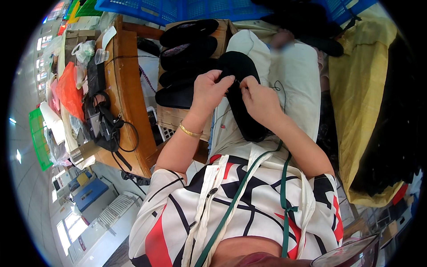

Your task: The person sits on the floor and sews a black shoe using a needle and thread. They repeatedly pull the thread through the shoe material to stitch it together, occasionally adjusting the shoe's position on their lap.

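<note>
A black cloth shoe lies lengthwise over my lap, on a cream apron. At its upper left edge my left hand is closed, thumb and fingers pinching the dark fabric. My right hand is pinched shut just beside it, over the shoe's opening. Something tiny shows at its fingertips, too small to name. Close to the right hand a thin dark thread curls on the apron.
Several black shoes are lined up on a cardboard box to the left. Beyond it stands a wooden table with a black bag and a red plastic bag. A yellow sack of black items is at right; blue crates are at the far side.
</note>
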Motion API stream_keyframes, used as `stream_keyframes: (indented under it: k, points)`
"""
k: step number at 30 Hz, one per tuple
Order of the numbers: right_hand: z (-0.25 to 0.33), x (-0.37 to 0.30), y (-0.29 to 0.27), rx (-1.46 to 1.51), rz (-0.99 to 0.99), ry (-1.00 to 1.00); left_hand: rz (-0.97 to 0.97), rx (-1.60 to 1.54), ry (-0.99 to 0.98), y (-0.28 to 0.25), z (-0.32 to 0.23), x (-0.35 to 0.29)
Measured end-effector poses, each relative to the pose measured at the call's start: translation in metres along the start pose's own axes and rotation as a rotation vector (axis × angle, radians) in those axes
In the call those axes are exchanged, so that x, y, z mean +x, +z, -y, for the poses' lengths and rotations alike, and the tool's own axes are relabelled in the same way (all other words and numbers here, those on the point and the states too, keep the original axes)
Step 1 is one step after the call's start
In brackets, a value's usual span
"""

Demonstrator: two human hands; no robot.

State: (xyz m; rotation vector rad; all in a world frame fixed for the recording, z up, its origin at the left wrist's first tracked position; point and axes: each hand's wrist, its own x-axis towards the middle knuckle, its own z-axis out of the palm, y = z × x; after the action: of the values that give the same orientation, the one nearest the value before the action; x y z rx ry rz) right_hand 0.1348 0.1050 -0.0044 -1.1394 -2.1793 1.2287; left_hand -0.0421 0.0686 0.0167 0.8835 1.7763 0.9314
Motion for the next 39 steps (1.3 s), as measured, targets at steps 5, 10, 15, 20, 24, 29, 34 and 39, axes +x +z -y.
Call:
stream_keyframes:
  k: [5, 10, 15, 20, 24, 29, 34, 39]
  points:
    - [-0.006, 0.000, 0.015, -0.167, -0.097, -0.125, 0.100, -0.159, -0.140, -0.007, -0.005, 0.004]
    - [-0.013, 0.004, 0.011, -0.250, -0.104, -0.236, 0.107, -0.191, -0.162, -0.008, -0.005, 0.006]
    - [-0.015, 0.005, -0.006, -0.259, -0.027, -0.247, 0.115, -0.204, -0.134, -0.008, -0.005, 0.006]
    - [-0.014, 0.008, -0.015, -0.203, -0.008, -0.256, 0.108, -0.228, -0.130, -0.006, -0.009, 0.005]
    - [-0.016, 0.010, -0.014, -0.142, -0.016, -0.274, 0.096, -0.236, -0.166, -0.003, -0.013, 0.005]
    - [-0.016, 0.007, -0.001, -0.115, -0.059, -0.199, 0.158, -0.324, -0.214, -0.007, -0.008, 0.010]
    - [-0.008, 0.008, 0.008, -0.020, -0.137, -0.125, 0.168, -0.395, -0.234, -0.008, -0.008, 0.009]
    - [0.002, 0.022, 0.004, 0.256, -0.163, -0.093, 0.142, -0.389, -0.169, -0.004, -0.001, 0.006]
